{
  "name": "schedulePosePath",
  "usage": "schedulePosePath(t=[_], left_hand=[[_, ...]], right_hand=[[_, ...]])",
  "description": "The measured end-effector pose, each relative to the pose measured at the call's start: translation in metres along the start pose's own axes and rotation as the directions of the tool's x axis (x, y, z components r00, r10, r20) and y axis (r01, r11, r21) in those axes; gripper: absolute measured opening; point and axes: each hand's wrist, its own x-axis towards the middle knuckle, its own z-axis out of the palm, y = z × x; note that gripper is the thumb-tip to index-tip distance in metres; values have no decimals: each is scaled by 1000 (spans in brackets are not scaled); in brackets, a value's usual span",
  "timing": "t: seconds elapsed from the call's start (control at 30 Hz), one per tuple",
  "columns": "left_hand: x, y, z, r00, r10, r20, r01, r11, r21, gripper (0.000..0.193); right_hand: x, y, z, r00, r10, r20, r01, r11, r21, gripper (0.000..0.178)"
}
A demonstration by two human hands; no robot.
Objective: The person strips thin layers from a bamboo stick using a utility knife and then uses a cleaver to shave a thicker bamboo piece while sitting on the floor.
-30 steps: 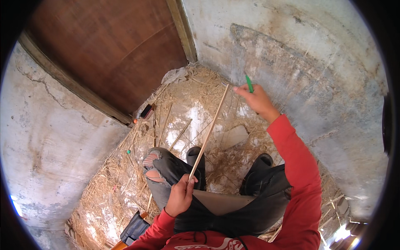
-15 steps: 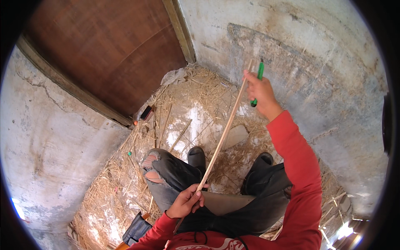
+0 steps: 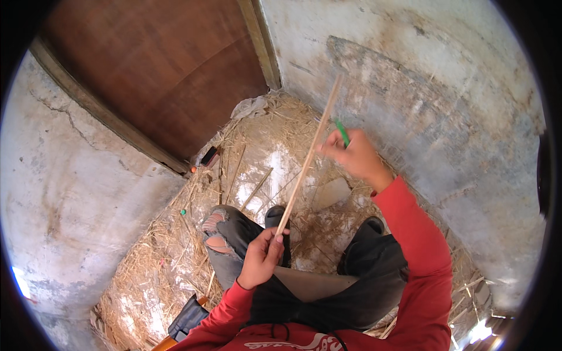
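Head view: one slender wooden strip (image 3: 307,161), slanted from the centre toward the upper centre of the frame, is pinched low down by the fingers of the left hand (image 3: 261,259); one slim green tool (image 3: 342,133), above right of centre, is gripped by the right hand (image 3: 356,157), whose contact with the strip cannot be told.
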Motion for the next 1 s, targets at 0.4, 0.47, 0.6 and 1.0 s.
schedulePosePath(t=[0.4,0.47,0.6,1.0], left_hand=[[48,20,2,954,186,-234,-96,932,350,24],[48,21,3,953,185,-238,-93,931,353,24],[45,18,5,926,268,-266,-106,861,498,23],[-37,23,14,982,148,-115,-66,848,526,18]], right_hand=[[-61,-22,80,944,22,328,200,754,-626,15],[-61,-20,82,947,16,320,200,752,-629,14],[-57,-16,88,950,35,312,189,730,-657,14],[50,81,-27,975,184,-125,-214,618,-757,22]])
